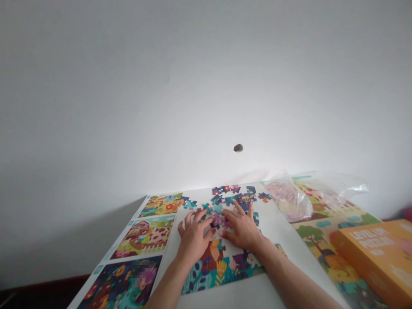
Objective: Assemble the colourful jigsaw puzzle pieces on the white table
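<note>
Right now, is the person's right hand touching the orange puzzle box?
No, the right hand rests among the jigsaw pieces mid-table, well apart from the orange puzzle box at the table's right side.

Soft, even light leaves the wall (206,86) pale and bright. A broad, soft shadow falls on it left of the puzzle (206,274), and the bag (309,193) right of the puzzle shows glare.

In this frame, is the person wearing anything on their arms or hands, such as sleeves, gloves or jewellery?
Nothing that I can see. The left forearm and right forearm are bare, with no sleeve in view before they run out of the frame. The left hand and right hand wear no gloves, and no ring, watch or bracelet can be made out.
</note>
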A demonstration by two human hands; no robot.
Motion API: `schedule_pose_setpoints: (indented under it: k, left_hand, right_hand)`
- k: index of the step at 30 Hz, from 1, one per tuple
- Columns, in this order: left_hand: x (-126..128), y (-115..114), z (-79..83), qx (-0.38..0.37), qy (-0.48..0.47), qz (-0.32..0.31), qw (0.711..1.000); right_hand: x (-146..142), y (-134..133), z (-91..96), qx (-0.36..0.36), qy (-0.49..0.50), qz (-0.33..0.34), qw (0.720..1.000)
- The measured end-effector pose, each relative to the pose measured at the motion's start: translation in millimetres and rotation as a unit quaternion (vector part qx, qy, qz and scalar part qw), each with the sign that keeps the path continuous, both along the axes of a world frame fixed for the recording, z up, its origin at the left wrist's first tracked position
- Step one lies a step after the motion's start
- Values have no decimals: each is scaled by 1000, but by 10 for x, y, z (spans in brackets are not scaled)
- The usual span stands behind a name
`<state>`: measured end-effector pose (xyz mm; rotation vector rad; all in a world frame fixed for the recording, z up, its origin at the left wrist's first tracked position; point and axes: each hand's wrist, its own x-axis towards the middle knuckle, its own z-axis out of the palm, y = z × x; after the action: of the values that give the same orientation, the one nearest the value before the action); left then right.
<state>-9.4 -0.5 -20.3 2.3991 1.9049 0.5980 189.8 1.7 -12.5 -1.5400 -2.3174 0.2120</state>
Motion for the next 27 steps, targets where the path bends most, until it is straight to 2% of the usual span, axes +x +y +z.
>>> schedule_pose_setpoints:
  k: [2, 7, 10, 12, 16, 23, 27]
  left_hand:
    - [-7, 21, -18, 9, 0, 18, 1000]
    - [-44, 44, -3, 26, 3, 88, 996]
    - [-87, 55, -5, 25, 10, 141, 990]
    - [-112, 65, -16, 20, 10, 153, 988]
    - [-117, 65, -17, 7, -20, 126, 992]
    - [-62, 42, -6, 4, -82, 67, 994]
    - [-67, 67, -66, 28, -108, 24, 993]
  right_hand:
    - [3, 12, -15, 1, -3, 10, 1000]
    - [14, 41, -51, 5, -19, -56, 998]
    - [33, 41, -59, 1, -16, -46, 999]
    - [38, 36, -53, 6, -11, -34, 999]
    - [19, 38, -31, 10, -6, -43, 999]
    - [-19, 78, -130, 19, -11, -204, 979]
    - [-19, 90, -194, 3, -6, -214, 977]
